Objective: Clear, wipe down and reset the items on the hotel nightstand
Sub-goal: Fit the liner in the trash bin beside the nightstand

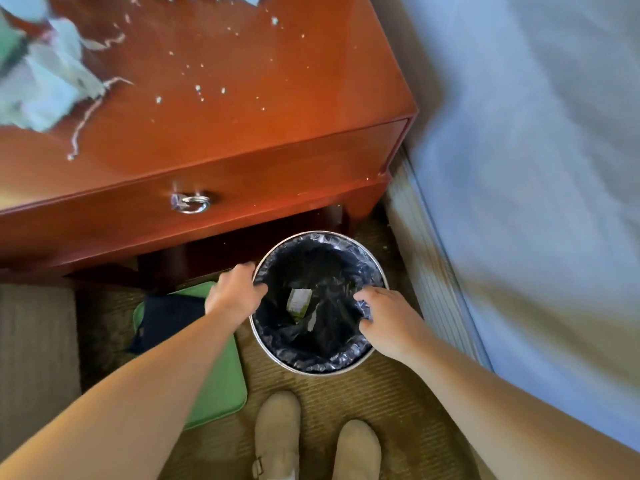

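Bin: round silver trash bin with black bag (322, 366) stands straight, mouth up, on brown carpet (391, 393) under red-brown wooden nightstand (277, 98).
Left hand (233, 294): fingers curled over left rim.
Right hand (386, 320): grips right rim.

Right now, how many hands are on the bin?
2. The left hand grips the left rim of the bin; the right hand grips the right rim. Both are in plain view.

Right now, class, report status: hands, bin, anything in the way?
Left hand, right hand grip bin rim. Packet inside. Scraps litter nightstand. Tray beside bin.
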Action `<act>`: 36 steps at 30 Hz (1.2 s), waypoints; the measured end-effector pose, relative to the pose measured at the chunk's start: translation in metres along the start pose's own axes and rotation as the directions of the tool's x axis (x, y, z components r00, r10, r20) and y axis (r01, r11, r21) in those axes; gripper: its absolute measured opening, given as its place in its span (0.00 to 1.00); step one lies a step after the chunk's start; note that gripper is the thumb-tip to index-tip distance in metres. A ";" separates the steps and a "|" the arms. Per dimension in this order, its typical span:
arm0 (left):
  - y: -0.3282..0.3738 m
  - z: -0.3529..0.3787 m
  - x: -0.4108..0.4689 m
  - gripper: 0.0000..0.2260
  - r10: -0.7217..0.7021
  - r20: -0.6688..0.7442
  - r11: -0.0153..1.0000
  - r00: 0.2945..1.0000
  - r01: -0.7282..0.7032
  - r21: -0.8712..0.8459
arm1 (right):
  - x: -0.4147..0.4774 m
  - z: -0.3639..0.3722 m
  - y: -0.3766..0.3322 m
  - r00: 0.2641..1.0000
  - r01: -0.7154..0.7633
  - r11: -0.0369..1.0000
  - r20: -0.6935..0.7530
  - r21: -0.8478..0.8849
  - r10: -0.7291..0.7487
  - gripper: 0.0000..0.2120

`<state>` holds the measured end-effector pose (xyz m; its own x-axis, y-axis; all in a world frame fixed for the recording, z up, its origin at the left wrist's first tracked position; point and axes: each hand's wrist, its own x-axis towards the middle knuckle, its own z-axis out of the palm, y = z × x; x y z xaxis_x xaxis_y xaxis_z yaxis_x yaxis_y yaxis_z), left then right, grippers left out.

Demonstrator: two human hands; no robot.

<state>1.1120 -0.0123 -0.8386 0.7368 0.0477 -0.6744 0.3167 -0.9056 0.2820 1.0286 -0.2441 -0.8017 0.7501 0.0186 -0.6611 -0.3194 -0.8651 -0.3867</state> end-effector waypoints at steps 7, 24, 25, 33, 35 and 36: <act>-0.023 -0.016 -0.019 0.21 0.076 0.093 0.987 0.993 -0.061 -0.150 | 0.000 -0.009 -0.029 0.999 -0.027 1.000 0.031 -0.004 0.027 0.21; 0.016 -0.223 -0.133 0.08 0.387 -0.532 0.887 0.753 -0.462 -0.010 | -0.041 -0.150 -0.202 0.942 0.318 0.947 -0.134 0.053 -0.309 0.08; 0.013 -0.237 -0.130 0.09 0.311 -0.582 0.904 0.751 -0.423 -0.062 | -0.039 -0.157 -0.216 0.927 0.347 0.937 -0.173 0.051 -0.334 0.08; -0.020 -0.283 -0.094 0.21 0.165 -0.521 0.982 0.837 -0.191 0.004 | 0.001 -0.153 -0.290 0.857 0.405 0.908 -0.299 -0.109 -0.419 0.26; -0.022 -0.278 -0.090 0.24 0.222 -0.488 0.974 0.844 -0.219 0.064 | 0.010 -0.145 -0.297 0.841 0.431 0.884 -0.275 -0.180 -0.466 0.29; -0.022 -0.274 -0.089 0.25 0.253 -0.472 0.967 0.844 -0.233 0.102 | 0.015 -0.141 -0.300 0.832 0.439 0.872 -0.268 -0.216 -0.485 0.30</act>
<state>1.2033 0.1193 -0.5982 0.9844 0.0103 -0.1758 0.0742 -0.9298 0.3605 1.2171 -0.0551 -0.6054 0.9346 0.3006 -0.1903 0.1754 -0.8547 -0.4887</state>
